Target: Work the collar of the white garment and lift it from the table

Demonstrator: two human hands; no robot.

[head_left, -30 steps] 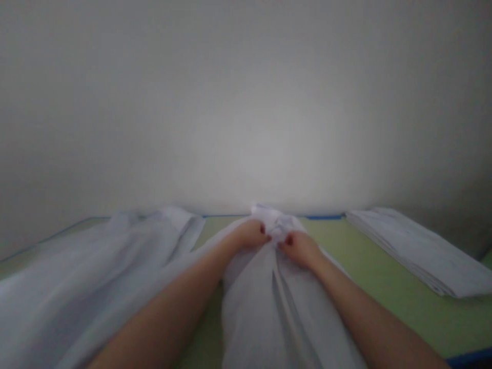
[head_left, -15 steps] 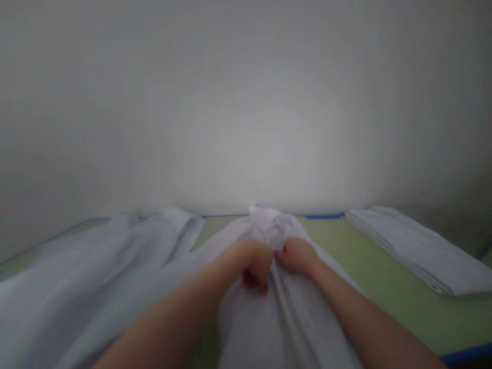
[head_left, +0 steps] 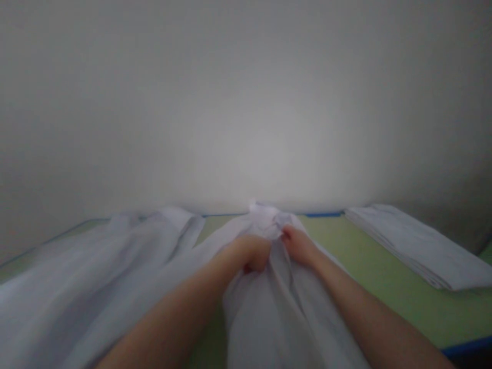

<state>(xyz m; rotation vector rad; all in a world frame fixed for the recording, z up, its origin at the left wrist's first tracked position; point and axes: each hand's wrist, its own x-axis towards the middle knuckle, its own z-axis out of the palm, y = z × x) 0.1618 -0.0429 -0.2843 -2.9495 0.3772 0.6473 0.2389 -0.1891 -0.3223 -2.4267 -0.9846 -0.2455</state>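
Note:
A white shirt (head_left: 261,318) lies in front of me with its bunched collar (head_left: 265,212) at the far end. Just below that collar, my left hand (head_left: 255,253) is closed in a fist on the left side of the front. My right hand (head_left: 298,243) pinches the fabric on the other side, close to the collar. Between the two hands the cloth forms long creases running toward me. The fingertips of my left hand are mostly hidden, and the picture is blurred.
More white cloth (head_left: 115,266) lies loosely spread on the left. A flat folded stack of white fabric (head_left: 418,246) sits on the right. The green tabletop (head_left: 388,287) has a blue edge (head_left: 325,214), and a pale wall (head_left: 246,102) rises behind it.
Both hands have shifted slightly away from me, the right one nearer the collar. The creases down the shirt front have changed shape. The folded stack stays in place.

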